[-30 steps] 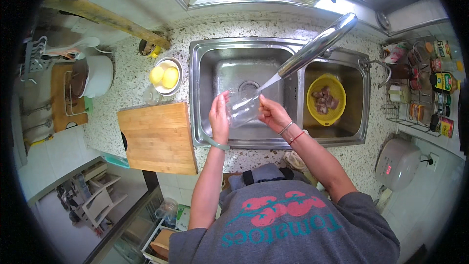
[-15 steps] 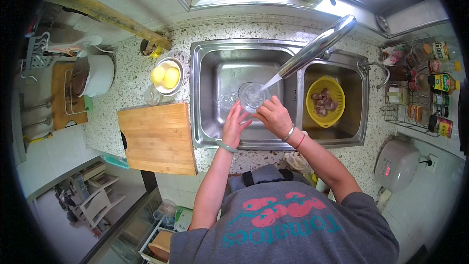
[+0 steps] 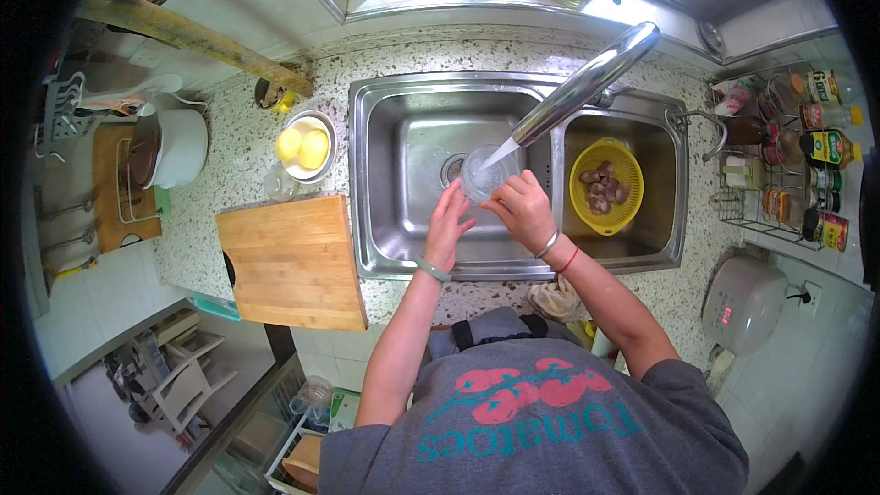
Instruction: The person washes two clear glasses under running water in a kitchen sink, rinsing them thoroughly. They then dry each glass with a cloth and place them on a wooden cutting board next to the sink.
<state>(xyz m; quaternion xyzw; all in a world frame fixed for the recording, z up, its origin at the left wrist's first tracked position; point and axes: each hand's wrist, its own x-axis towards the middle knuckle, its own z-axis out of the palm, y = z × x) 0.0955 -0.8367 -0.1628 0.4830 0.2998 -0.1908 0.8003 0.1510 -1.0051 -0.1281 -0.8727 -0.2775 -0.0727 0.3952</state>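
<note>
Head view: the clear round container is located over the left basin of the steel sink, mouth facing up, just right of the drain and beneath the faucet. A water stream enters the mouth of the container. The right hand is closed in a pinch, thumb and fingertips together on the near right edge of the container. The left hand is loosely open, palm turned toward the container, with its fingers extended at the near left side; contact between these fingertips and the wall cannot be confirmed. Handling: the wall appears thin and is probably light when empty, gaining weight with any water inside. Whether the material is plastic or glass cannot be determined; treat it as potentially fragile or easily flexed. Wet surfaces are likely slippery. Recommended hold: pinch the rim at the near right, and support the opposite wall or base with the left fingers, clear of the stream. Adjacent items: in the right basin, a yellow colander contains dark pinkish pieces, apparently meat. On the counter to the left, a wooden cutting board lies near, with a white bowl of yellow round items farther back.
</note>
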